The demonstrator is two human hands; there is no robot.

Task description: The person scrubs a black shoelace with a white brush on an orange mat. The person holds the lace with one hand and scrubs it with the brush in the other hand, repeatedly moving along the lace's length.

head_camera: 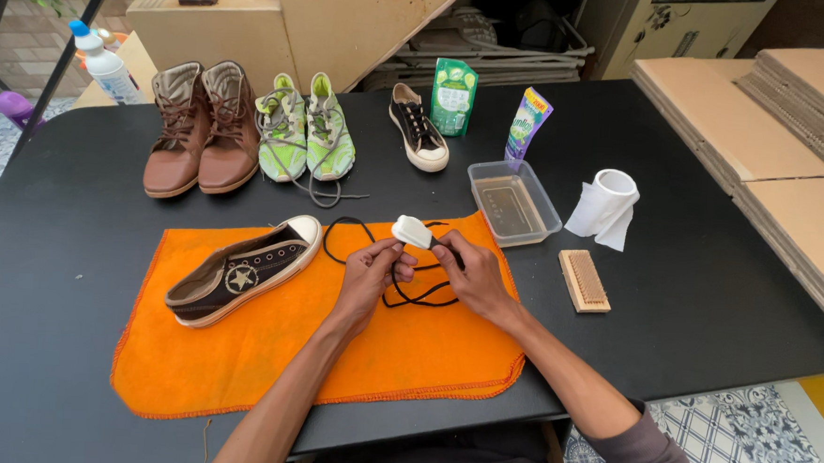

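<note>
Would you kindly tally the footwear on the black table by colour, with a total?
Brown boots: 2
Green sneakers: 2
Dark sneakers with white soles: 2, one at the back, one lying on the orange cloth
Total: 6

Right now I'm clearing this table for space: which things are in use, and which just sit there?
In use:
left hand and right hand holding the black shoelace and small white brush
black sneaker
orange cloth

Lying about:
brown boots
green sneakers
second black sneaker
water tub
wooden brush
paper roll
</note>
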